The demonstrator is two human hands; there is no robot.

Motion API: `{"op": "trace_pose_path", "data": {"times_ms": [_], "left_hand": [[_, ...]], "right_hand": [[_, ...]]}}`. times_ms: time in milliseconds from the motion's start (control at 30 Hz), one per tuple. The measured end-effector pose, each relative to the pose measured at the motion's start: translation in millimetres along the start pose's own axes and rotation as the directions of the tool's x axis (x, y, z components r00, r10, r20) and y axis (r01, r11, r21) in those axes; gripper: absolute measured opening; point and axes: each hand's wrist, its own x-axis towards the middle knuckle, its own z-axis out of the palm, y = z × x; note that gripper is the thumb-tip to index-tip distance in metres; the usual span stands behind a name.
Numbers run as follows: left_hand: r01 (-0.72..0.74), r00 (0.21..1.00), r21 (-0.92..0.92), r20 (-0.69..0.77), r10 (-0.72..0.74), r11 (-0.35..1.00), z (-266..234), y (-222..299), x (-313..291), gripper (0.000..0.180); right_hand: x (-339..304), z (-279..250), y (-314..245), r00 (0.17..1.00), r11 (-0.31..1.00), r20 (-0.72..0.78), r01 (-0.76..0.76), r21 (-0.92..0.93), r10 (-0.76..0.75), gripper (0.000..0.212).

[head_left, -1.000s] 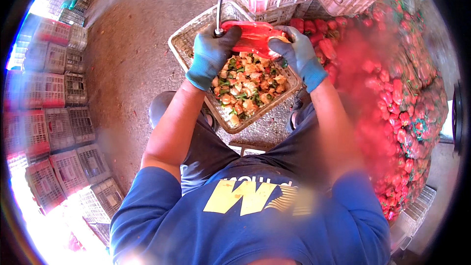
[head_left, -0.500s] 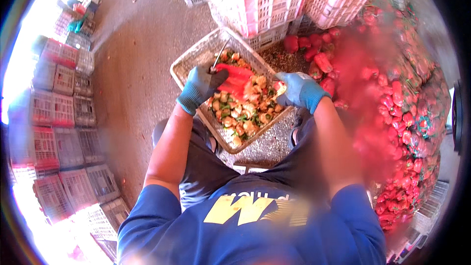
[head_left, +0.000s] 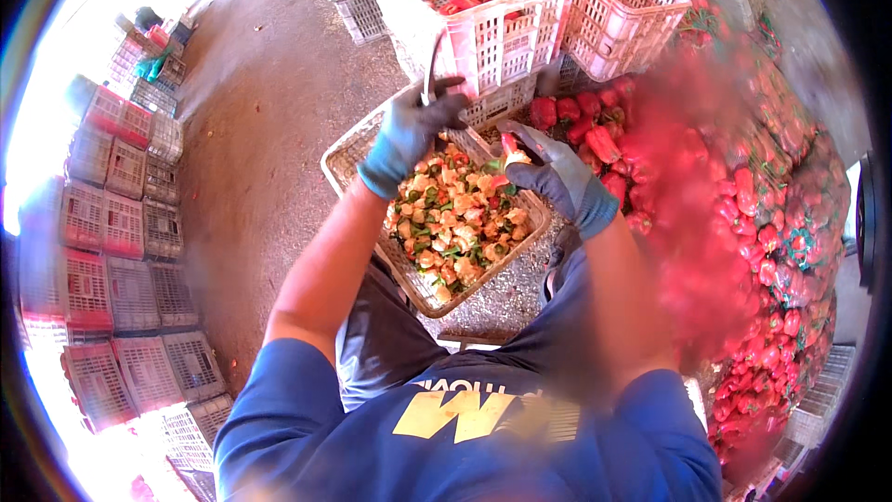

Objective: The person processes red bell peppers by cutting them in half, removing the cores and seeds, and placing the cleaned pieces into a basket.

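My left hand (head_left: 413, 135), in a blue-grey glove, is closed around a knife (head_left: 432, 70) whose blade points up and away. It hovers over the far-left side of a shallow crate (head_left: 407, 286) set between my legs. In that crate lies a heap of pale pepper cores (head_left: 460, 218) with green stems. My right hand (head_left: 562, 181), gloved too, pinches a pepper core (head_left: 514, 156) with some red flesh on it above the crate's right corner. The knife handle is mostly hidden by my fingers.
Beyond the shallow crate stands a tall pale crate (head_left: 525, 42) with red pepper pieces (head_left: 460, 0) inside, beside another pale crate (head_left: 627, 23). Whole red peppers (head_left: 604, 144) pile up on the right, partly blurred. Stacked crates (head_left: 125, 232) line the left.
The large red pepper piece has left my left hand, which has moved up and away with the knife, its blade now upright. My right hand has shifted slightly left, still with the core.
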Motion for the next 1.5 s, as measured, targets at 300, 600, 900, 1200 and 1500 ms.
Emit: {"op": "trace_pose_path", "data": {"times_ms": [300, 600, 900, 1200, 1500], "left_hand": [[0.389, 0.920, -0.272, 0.059, -0.388, 0.880, 42, -22, -48, 0.043], [0.127, 0.967, -0.033, -0.220, -0.131, 0.991, 33, -38, -41, 0.024], [0.018, 0.975, 0.127, -0.222, 0.011, 0.992, 22, -39, -55, 0.024], [0.172, 0.976, -0.069, -0.123, -0.180, 0.983, 26, -43, -52, 0.029], [0.245, 0.960, -0.214, -0.082, -0.267, 0.946, 25, -45, -48, 0.029]], "right_hand": [[9, 16, -4, 0.967, 0.993, -0.241, -0.062, 0.099, 0.084, 0.041], [30, 24, 34, 0.930, 0.992, -0.367, -0.053, -0.116, 0.007, 0.040], [33, 50, 19, 0.969, 0.978, -0.128, -0.208, 0.023, 0.210, 0.055], [33, 41, 33, 0.979, 0.981, -0.201, -0.011, -0.191, -0.028, 0.051], [25, 42, 24, 0.979, 0.987, -0.190, -0.047, 0.154, 0.076, 0.036]]}}
